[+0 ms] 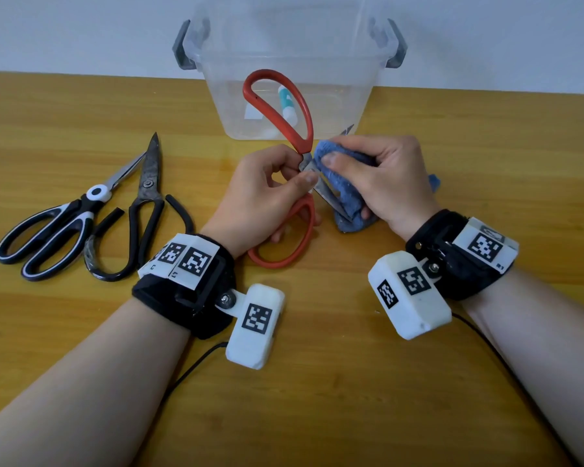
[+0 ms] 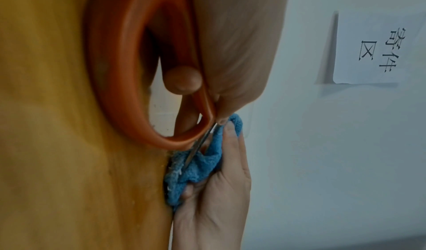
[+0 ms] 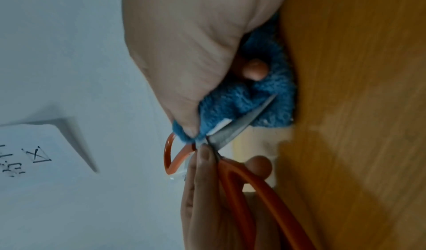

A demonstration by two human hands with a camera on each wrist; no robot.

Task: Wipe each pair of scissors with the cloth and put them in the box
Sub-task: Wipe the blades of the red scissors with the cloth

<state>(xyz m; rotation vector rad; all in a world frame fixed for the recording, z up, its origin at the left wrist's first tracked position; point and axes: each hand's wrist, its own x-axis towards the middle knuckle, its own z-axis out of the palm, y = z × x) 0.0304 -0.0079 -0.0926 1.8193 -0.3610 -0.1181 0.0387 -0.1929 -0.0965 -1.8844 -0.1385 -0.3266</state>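
Note:
Red-handled scissors (image 1: 285,106) (image 2: 119,68) (image 3: 253,190) stand open above the table's middle. My left hand (image 1: 267,190) pinches them near the pivot, with a finger through the lower red loop. My right hand (image 1: 378,176) grips a blue cloth (image 1: 348,193) (image 2: 198,163) (image 3: 265,99) folded around one steel blade (image 3: 239,124); the other blade's tip pokes out behind the hand. The clear plastic box (image 1: 368,79) stands at the back, a white-and-teal item inside it.
Two more scissors lie at the left on the wooden table (image 1: 317,399): a black-and-white pair (image 1: 54,230) and a black all-metal pair (image 1: 142,210). A paper sign (image 2: 378,48) hangs on the wall.

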